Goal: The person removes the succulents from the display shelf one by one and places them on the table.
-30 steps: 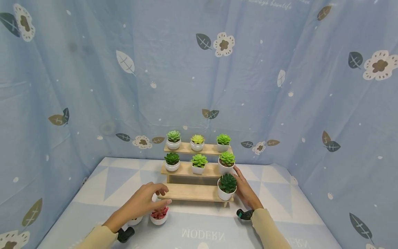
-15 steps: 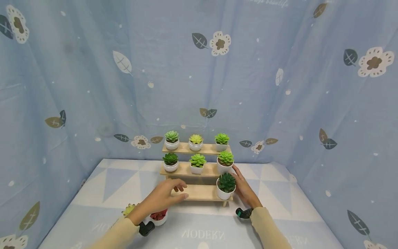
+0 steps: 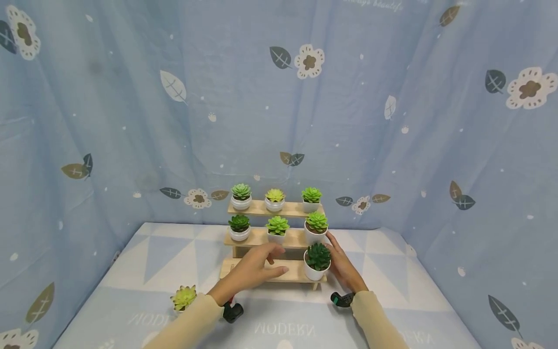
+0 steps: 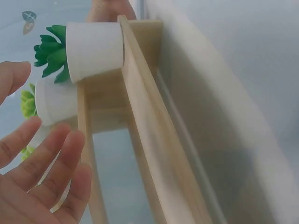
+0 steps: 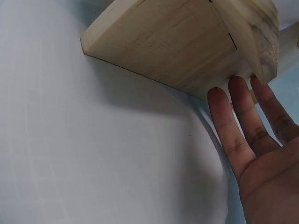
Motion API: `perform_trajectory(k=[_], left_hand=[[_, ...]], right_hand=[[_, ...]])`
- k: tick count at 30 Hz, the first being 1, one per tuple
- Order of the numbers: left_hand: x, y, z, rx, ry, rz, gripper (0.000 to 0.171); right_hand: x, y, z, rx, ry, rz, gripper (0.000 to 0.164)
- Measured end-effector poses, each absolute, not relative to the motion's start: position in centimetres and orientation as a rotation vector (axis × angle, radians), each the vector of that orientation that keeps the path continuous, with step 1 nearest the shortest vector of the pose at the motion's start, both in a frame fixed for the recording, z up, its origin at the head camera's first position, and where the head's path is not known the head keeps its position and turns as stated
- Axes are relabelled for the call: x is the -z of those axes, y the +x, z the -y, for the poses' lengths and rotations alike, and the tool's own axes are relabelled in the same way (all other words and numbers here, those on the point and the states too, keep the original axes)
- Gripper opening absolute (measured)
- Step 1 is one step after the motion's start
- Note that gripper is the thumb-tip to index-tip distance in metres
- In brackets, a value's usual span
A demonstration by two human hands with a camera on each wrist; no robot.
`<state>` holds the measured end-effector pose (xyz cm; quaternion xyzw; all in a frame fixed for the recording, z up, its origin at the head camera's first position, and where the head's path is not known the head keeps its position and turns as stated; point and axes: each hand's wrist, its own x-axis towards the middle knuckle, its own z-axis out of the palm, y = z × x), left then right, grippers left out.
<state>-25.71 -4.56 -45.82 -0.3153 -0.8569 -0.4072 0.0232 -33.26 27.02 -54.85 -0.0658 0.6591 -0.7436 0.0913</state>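
A three-tier wooden stand [image 3: 257, 236] holds potted succulents. On its bottom shelf, at the right end, sits a dark green succulent [image 3: 317, 257] in a white pot [image 4: 96, 51]. My left hand [image 3: 255, 269] hovers over that shelf, thumb and fingers spread and holding nothing, a short way left of the pot. At the stand's right side rests my right hand [image 3: 344, 269], its extended fingers [image 5: 243, 105] against the wood in the right wrist view. Bright green succulents [image 3: 277, 225] [image 3: 316, 223] stand on the middle shelf behind.
A yellow-green succulent [image 3: 183, 296] stands on the patterned tablecloth [image 3: 174, 261], left of the left forearm. A red plant is mostly hidden behind the left wrist. The top shelf bears three small succulents [image 3: 274, 198]. A blue curtain [image 3: 244, 97] hangs close behind.
My left hand has moved right along the bottom shelf, toward the dark green succulent, uncovering the yellow-green one and covering the red one. The right hand has stayed at the stand's side.
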Motion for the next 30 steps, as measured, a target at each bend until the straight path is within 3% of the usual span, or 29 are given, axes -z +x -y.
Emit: perform_trajectory(k=[30], left_hand=[[48.2, -27.8, -2.2, 1.6, -0.909, 2.562, 0.065]], right_hand=[[54.5, -33.1, -27.0, 2.164, -0.227, -1.985, 0.067]])
